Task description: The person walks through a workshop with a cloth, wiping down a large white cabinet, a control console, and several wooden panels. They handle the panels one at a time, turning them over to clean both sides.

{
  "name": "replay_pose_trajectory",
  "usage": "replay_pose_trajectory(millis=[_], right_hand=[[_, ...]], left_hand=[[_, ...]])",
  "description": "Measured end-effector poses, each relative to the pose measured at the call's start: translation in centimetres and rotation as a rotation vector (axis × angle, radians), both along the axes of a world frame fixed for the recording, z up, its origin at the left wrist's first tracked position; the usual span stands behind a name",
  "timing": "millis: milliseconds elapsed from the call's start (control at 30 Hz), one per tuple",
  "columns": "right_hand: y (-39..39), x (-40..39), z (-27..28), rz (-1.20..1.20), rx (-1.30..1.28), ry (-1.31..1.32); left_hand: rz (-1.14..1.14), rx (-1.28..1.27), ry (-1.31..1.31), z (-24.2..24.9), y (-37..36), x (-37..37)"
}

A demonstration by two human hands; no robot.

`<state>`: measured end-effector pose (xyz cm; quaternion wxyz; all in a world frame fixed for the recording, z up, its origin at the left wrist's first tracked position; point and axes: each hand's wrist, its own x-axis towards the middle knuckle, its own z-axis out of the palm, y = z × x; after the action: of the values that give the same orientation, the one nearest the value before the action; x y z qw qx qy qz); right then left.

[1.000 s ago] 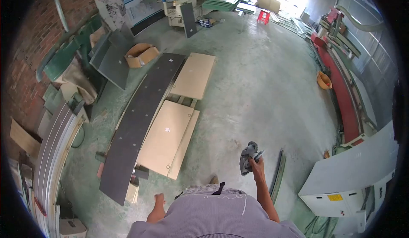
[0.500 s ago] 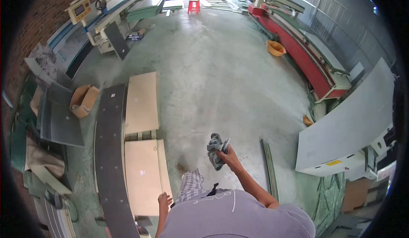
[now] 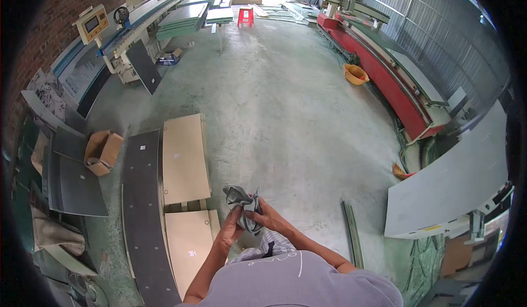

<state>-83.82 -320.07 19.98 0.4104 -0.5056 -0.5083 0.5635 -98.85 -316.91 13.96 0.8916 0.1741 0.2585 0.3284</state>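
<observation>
A crumpled grey bundle (image 3: pixel 235 196) is up in the air, to the right of the near tan board (image 3: pixel 189 241), the landmark here. The left hand (image 3: pixel 230 230) grips it by its near side and the right hand (image 3: pixel 266 215) clasps its right side; the folds hide several fingertips. Whether the bundle is cloth or gloves, or wraps anything, cannot be told. The left forearm covers part of the landmark board's right edge, and its near end is out of sight. Left of that board lies a dark panel (image 3: pixel 144 208), beyond it another tan board (image 3: pixel 185 158). Well to its right, thin strips (image 3: pixel 351 230) run behind the right arm, and a pale cabinet (image 3: pixel 444 180) fades into the dark lens rim.
</observation>
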Motion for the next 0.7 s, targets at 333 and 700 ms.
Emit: replay_pose_trajectory(millis=[333,700], right_hand=[[13.5,1.9,-3.8,0.162,-0.067,0.124],[35.2,11.2,-6.0,0.389,-0.258,0.262]], left_hand=[[0.418,0.053,0.073,0.5,11.4,0.2],[0.528,-0.010,0.368,0.0,29.4,10.4]])
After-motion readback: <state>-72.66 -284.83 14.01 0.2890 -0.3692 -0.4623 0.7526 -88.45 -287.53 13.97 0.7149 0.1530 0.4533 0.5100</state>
